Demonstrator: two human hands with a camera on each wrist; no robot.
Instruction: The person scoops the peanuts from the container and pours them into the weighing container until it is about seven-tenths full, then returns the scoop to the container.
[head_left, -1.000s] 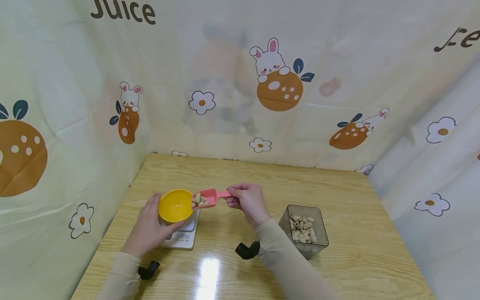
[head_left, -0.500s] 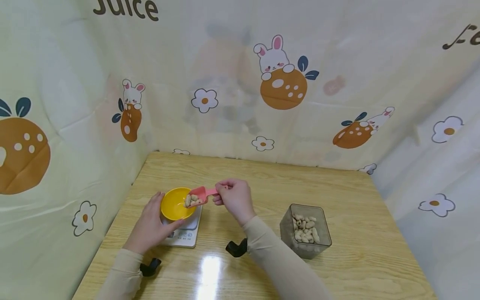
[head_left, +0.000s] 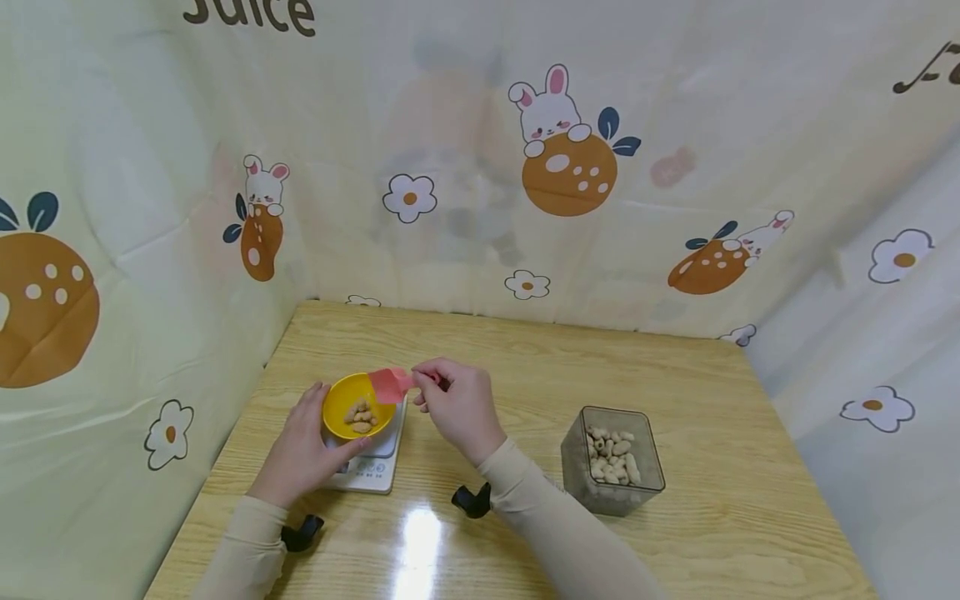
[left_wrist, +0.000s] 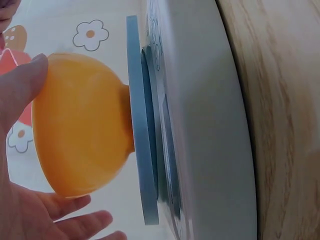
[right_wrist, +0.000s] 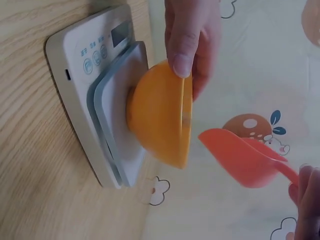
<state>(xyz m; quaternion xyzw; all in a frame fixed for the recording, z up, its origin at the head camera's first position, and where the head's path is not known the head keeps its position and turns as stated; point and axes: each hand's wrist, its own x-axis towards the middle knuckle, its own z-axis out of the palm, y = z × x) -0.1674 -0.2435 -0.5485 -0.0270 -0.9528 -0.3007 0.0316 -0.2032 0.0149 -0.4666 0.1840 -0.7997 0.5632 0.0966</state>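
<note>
My left hand [head_left: 296,454] holds the yellow bowl [right_wrist: 157,115] from the left, thumb and fingers spread around its sides at the rim. The bowl stands on the plate of a white kitchen scale [right_wrist: 82,82]. Several peanuts in shells [head_left: 362,415] lie in the bowl. In my right hand [head_left: 461,410] I grip the handle of a pink scoop [head_left: 390,386], held over the bowl's right edge. In the head view the scoop is tipped over with its underside up; its inside is hidden. The right wrist view shows a gap between the scoop's lip and the bowl's rim.
A clear grey square container [head_left: 615,467] with more peanuts stands on the wooden table [head_left: 720,492], right of my right forearm. Printed curtains [head_left: 465,250] enclose the table at the back and sides. Black wrist straps' parts [head_left: 472,502] hang under both wrists.
The scoop has moved left to the bowl and turned over. The peanuts that lay in it now lie in the bowl. My left hand stays at the bowl.
</note>
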